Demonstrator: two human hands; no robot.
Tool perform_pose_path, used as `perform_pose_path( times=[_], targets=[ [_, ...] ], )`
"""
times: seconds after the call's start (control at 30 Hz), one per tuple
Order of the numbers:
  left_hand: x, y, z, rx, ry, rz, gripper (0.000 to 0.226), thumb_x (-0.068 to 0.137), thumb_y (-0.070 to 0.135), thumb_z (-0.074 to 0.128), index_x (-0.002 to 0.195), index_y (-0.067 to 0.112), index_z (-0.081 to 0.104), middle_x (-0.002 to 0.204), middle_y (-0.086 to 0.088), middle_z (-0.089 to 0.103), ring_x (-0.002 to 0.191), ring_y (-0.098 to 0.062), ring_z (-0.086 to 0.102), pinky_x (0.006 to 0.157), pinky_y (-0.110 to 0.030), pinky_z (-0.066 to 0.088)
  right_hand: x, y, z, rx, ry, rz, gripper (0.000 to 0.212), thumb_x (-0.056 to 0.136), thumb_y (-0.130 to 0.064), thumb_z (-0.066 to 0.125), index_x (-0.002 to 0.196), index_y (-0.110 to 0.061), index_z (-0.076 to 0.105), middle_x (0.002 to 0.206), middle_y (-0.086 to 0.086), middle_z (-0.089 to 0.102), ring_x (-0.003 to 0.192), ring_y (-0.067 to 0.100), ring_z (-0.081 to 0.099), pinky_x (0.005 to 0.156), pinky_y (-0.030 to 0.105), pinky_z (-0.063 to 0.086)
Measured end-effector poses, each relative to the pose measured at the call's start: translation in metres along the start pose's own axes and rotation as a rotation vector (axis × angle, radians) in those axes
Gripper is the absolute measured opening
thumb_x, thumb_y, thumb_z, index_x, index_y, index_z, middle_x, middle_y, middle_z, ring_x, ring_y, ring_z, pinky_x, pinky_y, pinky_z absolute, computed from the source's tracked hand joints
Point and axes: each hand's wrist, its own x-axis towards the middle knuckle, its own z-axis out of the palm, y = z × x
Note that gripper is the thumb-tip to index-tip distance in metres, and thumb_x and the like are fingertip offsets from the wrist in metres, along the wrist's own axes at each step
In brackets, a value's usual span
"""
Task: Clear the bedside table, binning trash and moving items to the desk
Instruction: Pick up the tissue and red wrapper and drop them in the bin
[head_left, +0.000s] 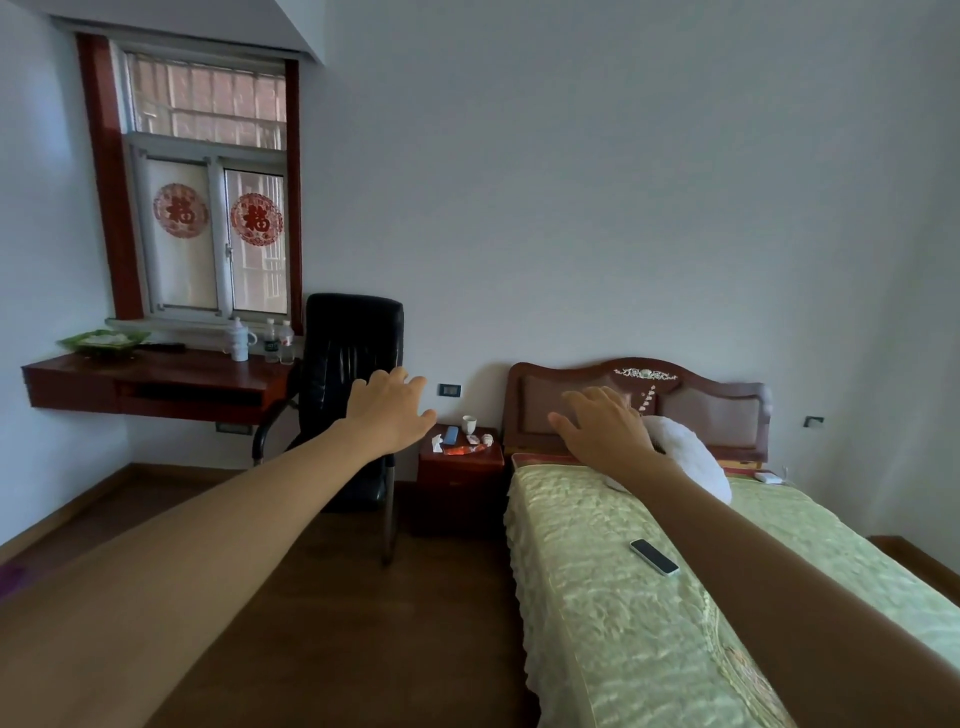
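Left hand (390, 410) extended forward at 10 o'clock of frame centre, fingers spread and straight, holding nothing. Right hand (605, 428) extended at 2 o'clock, fingers likewise spread apart, empty, seen in front of the headboard (717, 410).

Bedside worktop (461, 460) between the two hands, between black chair (353, 374) and bed (649, 597). On its top: white cup (469, 423) at 12 o'clock, blue flat item (451, 434) at 10 o'clock, crumpled tissue (437, 443) at 9 o'clock, orange wrapper (460, 451) at 6 o'clock, small wrapped pieces (480, 440) at 3 o'clock.

Desk worktop (156, 382) wall-mounted under the window at 9 o'clock, carrying a green tray (104, 340), white jug (239, 340) and two bottles (278, 340). Phone (654, 557) lying on the bed cover.
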Motion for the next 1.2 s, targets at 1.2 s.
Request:
perform_pose_path(
  times=[1.2],
  targets=[
    [0.475, -0.022, 0.292, -0.058, -0.076, -0.018, 0.051, 0.092, 0.046, 0.041, 0.132, 0.015, 0.044, 0.138, -0.009, 0.045, 0.123, -0.029, 0.044, 0.089, -0.041, 0.043, 0.477, 0.147, 0.280, 0.106, -0.050, 0.022, 0.047, 0.097, -0.041, 0.042, 0.137, -0.016, 0.046, 0.138, 0.007, 0.049, 0.136, 0.025, 0.033, 0.107, 0.043, 0.030]
  ],
)
